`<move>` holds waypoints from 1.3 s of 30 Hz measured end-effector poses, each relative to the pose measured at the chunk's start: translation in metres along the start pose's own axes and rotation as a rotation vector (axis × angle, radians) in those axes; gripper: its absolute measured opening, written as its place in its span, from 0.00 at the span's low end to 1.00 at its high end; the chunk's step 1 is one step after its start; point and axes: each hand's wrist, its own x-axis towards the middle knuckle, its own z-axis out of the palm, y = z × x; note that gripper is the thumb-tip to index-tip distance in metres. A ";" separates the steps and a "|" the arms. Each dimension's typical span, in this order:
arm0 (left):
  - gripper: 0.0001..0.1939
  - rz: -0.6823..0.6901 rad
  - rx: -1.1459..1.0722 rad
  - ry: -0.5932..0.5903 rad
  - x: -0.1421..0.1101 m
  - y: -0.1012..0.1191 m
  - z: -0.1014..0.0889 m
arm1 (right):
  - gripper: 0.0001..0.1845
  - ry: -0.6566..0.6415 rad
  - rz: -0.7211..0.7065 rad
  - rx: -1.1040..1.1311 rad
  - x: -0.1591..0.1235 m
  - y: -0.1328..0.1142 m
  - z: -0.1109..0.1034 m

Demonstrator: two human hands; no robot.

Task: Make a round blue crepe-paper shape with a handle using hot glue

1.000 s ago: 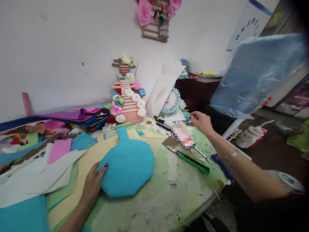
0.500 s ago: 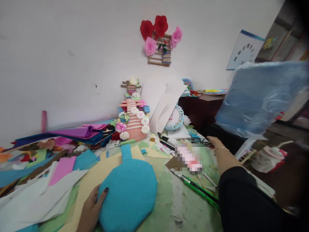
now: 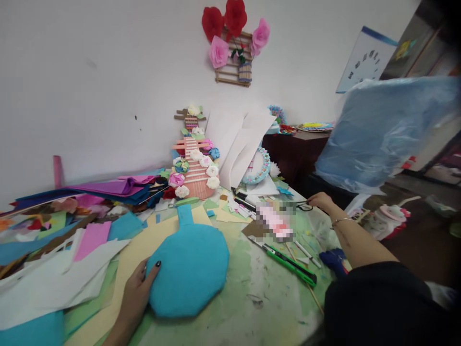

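Note:
My left hand holds the left edge of a flat blue paper-covered shape, many-sided with a short neck at its far end. My thumb lies on top and the other fingers are hidden underneath. At the table's far right, my right hand has its fingers closed at the dark loops of what look like scissors. Their other end is lost in a blurred-out patch. A green utility knife lies between my hands, beside a thin wooden stick.
Paper sheets and coloured scraps cover the left side. At the back stand a flower-trimmed paper instrument, white folded sheets and a round blue-rimmed piece. A plastic-wrapped chair back and a white cup are at right.
The view has tipped down a little, so things appear higher. My right hand has pulled slightly towards me with the dark loops, uncovering a dark blue item by my forearm. The left hand keeps its hold.

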 end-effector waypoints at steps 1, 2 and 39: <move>0.33 0.014 0.005 0.024 0.000 -0.001 0.000 | 0.15 -0.002 -0.027 -0.015 -0.005 0.000 -0.004; 0.33 0.042 0.024 0.063 0.000 -0.002 0.000 | 0.14 -0.002 -0.055 -0.033 -0.010 0.000 -0.009; 0.06 0.641 0.653 -0.428 -0.162 0.069 0.005 | 0.07 0.155 -0.746 0.988 -0.345 -0.140 0.066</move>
